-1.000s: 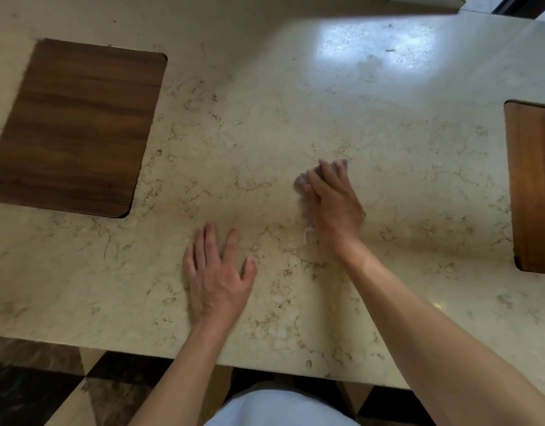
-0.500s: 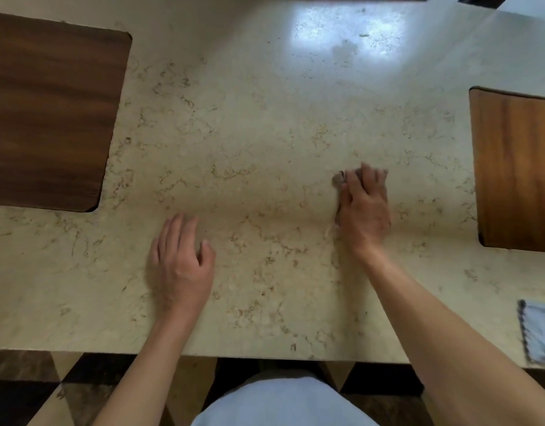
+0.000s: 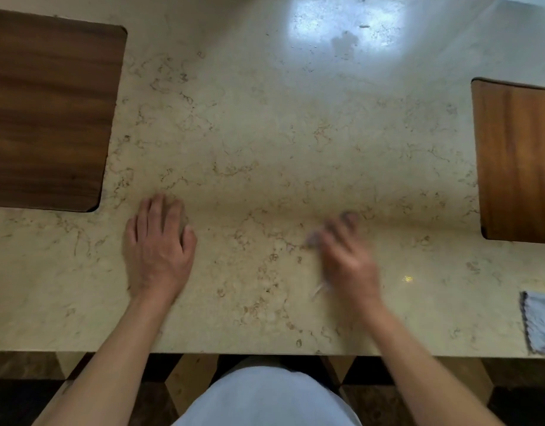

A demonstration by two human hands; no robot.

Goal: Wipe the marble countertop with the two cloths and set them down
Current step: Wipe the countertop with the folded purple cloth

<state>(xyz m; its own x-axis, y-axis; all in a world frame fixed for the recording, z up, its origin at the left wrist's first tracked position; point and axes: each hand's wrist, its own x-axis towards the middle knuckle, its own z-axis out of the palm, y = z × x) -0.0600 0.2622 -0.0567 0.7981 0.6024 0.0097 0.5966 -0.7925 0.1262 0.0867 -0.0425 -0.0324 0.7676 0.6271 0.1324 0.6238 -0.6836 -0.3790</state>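
At the bottom of the frame a pale garment [image 3: 266,398] and a dark-and-tan patterned floor [image 3: 16,401] show below the near edge of the marble table [image 3: 265,155]. Two bare forearms reach up from the lower corners. The left hand [image 3: 159,241] lies palm down left of centre, its fingers [image 3: 160,210] close together and flat on the stone. The right hand [image 3: 346,256], right of centre, is blurred; it presses on a small cloth [image 3: 314,238] of which only pale bits show at its left edge, and I cannot tell how its fingers are set. A second cloth [image 3: 540,324], light blue with a dark hem, lies at the lower right edge of the frame near the table's edge. Farther up, a dark wooden panel [image 3: 47,115] fills the upper left, a lighter wooden panel [image 3: 520,161] sits at the right, and a bright glare [image 3: 345,26] lies top centre.
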